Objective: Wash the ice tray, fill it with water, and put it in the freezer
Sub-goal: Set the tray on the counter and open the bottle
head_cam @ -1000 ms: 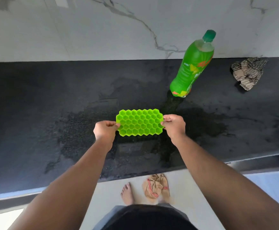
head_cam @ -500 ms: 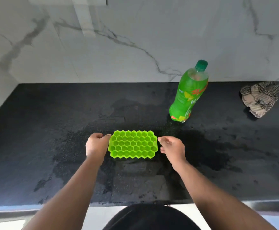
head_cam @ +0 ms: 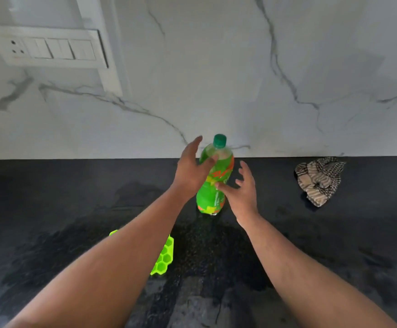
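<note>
Both our hands reach at the green bottle [head_cam: 216, 183]: left hand [head_cam: 191, 169] with fingers spread beside its neck, right hand [head_cam: 242, 189] spread at its lower body, neither gripping. Our ice tray [head_cam: 163, 258] lies on the wet black table [head_cam: 51, 197], partly under our left forearm.

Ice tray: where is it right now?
Head view: the ice tray lies on the wet black counter, lower centre-left, mostly hidden under the left forearm, nearer the camera than the green bottle.
</note>
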`<action>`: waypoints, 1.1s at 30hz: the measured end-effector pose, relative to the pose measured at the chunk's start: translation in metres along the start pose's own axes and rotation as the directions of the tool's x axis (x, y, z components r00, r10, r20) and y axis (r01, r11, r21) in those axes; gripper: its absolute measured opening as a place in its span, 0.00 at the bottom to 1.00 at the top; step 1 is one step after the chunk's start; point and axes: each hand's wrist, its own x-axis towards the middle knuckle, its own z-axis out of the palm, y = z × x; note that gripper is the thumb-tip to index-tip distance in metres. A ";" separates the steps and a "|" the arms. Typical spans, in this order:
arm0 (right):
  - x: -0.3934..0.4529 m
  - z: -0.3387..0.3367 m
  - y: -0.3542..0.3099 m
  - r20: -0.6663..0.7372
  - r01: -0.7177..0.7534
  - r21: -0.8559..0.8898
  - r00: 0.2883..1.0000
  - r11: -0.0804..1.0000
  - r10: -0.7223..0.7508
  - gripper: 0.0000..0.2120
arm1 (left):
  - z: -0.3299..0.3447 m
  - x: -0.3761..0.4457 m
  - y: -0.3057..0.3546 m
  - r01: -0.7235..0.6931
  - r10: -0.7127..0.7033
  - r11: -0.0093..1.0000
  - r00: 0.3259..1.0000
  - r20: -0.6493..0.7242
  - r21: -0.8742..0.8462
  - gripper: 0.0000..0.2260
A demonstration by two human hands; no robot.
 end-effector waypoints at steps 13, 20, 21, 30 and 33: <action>0.025 0.011 -0.006 0.341 0.160 0.107 0.921 0.981 -0.187 0.38 | 0.033 0.003 0.016 -0.070 0.015 0.989 0.919 -0.394 -0.127 0.20; 0.026 0.012 -0.003 0.320 0.185 0.075 0.926 0.980 -0.199 0.41 | 0.036 0.013 0.026 -0.130 0.106 0.990 0.943 -0.315 -0.057 0.36; 0.026 0.011 -0.003 0.319 0.189 0.077 0.925 0.979 -0.204 0.41 | 0.036 0.015 0.026 -0.104 0.090 0.994 0.956 -0.278 -0.033 0.36; 0.027 0.005 0.009 0.334 0.164 0.127 0.922 0.978 -0.198 0.43 | 0.042 0.013 0.012 0.022 -0.019 1.000 0.963 -0.270 0.009 0.26; 0.028 0.005 0.013 0.338 0.142 0.136 0.924 0.980 -0.181 0.43 | 0.041 0.016 0.009 0.030 -0.016 0.998 0.962 -0.273 0.049 0.22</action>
